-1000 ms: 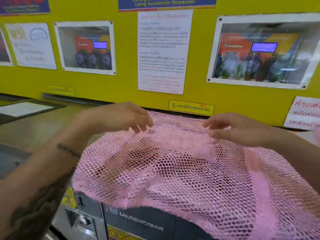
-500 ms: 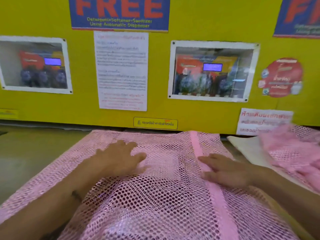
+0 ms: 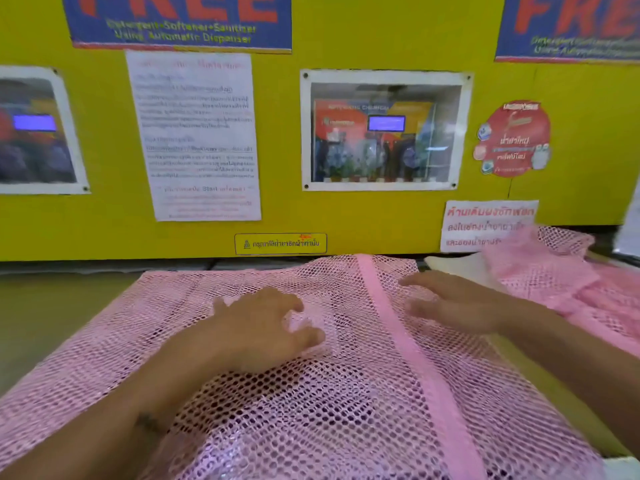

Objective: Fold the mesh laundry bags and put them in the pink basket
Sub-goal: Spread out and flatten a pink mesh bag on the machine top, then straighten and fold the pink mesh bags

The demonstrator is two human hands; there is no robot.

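Observation:
A pink mesh laundry bag [image 3: 311,403] lies spread flat over the counter in front of me, with a solid pink band [image 3: 391,323] running down it right of centre. My left hand [image 3: 263,327] rests palm down on the mesh left of the band, fingers spread. My right hand [image 3: 453,303] lies flat on the mesh right of the band, fingers pointing left. Neither hand grips the fabric. More pink mesh bags [image 3: 561,282] lie heaped at the right. The pink basket is not in view.
A yellow wall [image 3: 104,230] with posters, notices and framed windows rises right behind the counter. Bare counter top [image 3: 52,306] shows to the left of the bag. A pale flat sheet [image 3: 457,265] lies under the heap at the right.
One second ago both hands held the bag's far edge up; they have since laid it down and now press flat on it. My view has shifted to the right.

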